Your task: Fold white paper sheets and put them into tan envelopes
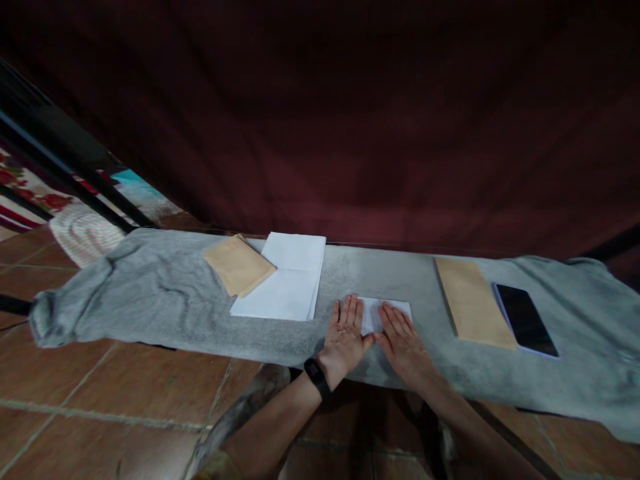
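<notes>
A small folded sheet of white paper (371, 313) lies on the grey cloth, right in front of me. My left hand (346, 337) rests flat on its left edge, fingers stretched out, with a black band on the wrist. On the paper's right part lies my right hand (401, 340), also flat with fingers extended. The two thumbs come close together at the near edge. Both hands cover much of the paper, so its full outline is hidden.
Left of my hands are white sheets (280, 293) with a crease, partly under brown envelopes (239, 265). To the right lie a stack of brown envelopes (475, 303) and a phone (527, 320). Grey cloth (200, 327) covers the bench; a dark red curtain (320, 133) hangs behind.
</notes>
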Available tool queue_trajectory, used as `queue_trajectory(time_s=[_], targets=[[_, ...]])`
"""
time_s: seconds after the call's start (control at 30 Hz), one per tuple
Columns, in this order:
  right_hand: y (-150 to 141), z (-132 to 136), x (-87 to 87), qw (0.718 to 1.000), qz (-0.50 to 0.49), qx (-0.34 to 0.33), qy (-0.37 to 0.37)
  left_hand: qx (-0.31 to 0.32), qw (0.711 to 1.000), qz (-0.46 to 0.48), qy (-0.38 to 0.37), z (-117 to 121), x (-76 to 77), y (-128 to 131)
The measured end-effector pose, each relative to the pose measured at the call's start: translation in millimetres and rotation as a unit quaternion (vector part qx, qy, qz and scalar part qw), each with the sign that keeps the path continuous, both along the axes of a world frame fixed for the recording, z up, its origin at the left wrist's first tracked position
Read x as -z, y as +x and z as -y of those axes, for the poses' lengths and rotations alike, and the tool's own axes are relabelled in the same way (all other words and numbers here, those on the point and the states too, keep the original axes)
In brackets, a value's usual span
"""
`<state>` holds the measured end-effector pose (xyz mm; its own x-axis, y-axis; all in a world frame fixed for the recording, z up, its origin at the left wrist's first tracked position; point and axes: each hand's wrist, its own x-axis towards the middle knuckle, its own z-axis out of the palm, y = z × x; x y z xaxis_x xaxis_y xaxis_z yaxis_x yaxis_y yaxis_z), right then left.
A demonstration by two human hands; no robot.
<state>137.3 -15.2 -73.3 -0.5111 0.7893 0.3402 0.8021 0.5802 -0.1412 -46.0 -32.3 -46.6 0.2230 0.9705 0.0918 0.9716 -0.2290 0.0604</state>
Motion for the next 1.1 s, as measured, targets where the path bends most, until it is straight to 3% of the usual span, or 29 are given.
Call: queue_trajectory(time_s=[0.67,1.1], targets=[[6.1,5.7,5.0,0.998,0.017,0.052,0.020,0.021,0.999,0.026,0.030,6.5,0.6,-23.6],[5.3,5.0,9.2,0.997,0.016,0.053,0.051,0.037,0.997,0.030,0.056,6.9,-4.0,-17.2]])
